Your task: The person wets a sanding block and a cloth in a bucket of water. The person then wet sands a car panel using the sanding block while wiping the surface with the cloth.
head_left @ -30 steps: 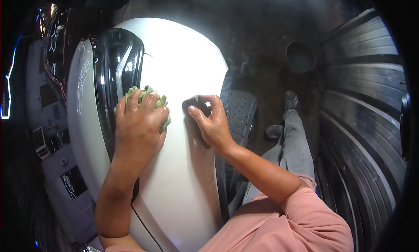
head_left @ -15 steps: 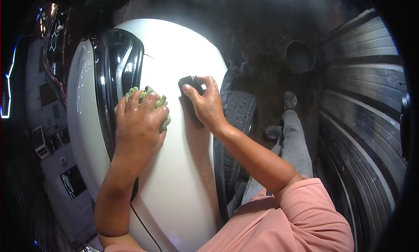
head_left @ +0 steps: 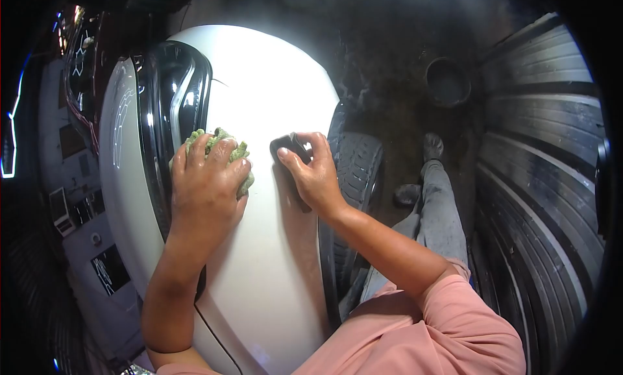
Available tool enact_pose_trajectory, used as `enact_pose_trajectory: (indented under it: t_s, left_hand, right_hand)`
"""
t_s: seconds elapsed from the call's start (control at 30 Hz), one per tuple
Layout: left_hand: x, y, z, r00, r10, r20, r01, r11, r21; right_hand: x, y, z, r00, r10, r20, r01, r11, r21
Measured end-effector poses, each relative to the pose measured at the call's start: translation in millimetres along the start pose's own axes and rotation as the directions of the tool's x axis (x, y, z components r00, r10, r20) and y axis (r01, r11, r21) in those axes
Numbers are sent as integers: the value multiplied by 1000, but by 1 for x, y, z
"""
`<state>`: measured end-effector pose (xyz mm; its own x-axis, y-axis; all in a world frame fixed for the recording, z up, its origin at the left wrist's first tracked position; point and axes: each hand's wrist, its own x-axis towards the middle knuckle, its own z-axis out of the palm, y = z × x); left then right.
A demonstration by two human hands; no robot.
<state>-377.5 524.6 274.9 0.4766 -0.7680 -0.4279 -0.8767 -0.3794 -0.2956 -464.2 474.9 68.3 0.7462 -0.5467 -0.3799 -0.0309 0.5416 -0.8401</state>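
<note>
Hands (head_left: 206, 180) atop cloth (head_left: 241, 152), around block (head_left: 283, 142)

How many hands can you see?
2. The left hand is over the green cloth; the right hand grips a dark block. I see no others.

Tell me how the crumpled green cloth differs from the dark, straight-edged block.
The crumpled, nubbly green cloth is pale; the dark, straight-edged block is nearly black. The cloth bunches into an uneven heap, while the block keeps a regular, elongated shape. Both are at the white painted car panel.
</note>
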Motion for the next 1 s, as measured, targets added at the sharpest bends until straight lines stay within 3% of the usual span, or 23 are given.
enact_pose_trajectory:
  t_s: [0.07,0.1,0.17,0.27,0.4,0.43,0.5,0.6,0.77,0.83,1.0]
  left_hand:
    - [0,0,0,1000,2,-20,-2,1000,0]
    - [0,0,0,1000,1,-15,-1,1000,-1]
    - [1,-1,0,1000,7,-3,-7,1000,-4]
    - [1,0,0,1000,9,-8,-9,1000,7]
    - [0,-1,2,1000,14,-20,-14,1000,-1]
    - [1,-1,2,1000,13,-21,-13,1000,-5]
    - [1,-1,0,1000,10,-15,-10,1000,-4]
    - [2,-1,1,1000,4,-5,-4,1000,-2]
    - [0,-2,2,1000,10,-21,-11,1000,-4]
    - [0,-1,0,1000,7,-7,-7,1000,-5]
    - [0,-1,2,1000,15,-10,-15,1000,6]
  right_hand:
    - [40,5,16,996,-78,-43,78,997,-10]
    - [51,-6,16,999,-36,-7,36,999,-21]
    - [38,-1,16,995,-91,-40,89,995,-55]
    - [-13,1,2,1000,-7,2,7,999,37]
    - [33,-1,13,997,-68,-22,66,996,-63]
    - [47,-10,17,1000,-22,-1,22,1000,-14]
    - [41,-7,17,998,-50,-27,48,997,-61]
    - [-11,6,4,1000,9,4,-10,999,32]
    - [48,-11,17,998,-65,-9,65,997,-46]
    - [41,-9,16,993,-120,-24,117,990,-81]
    - [-5,4,3,999,-42,13,43,999,-30]
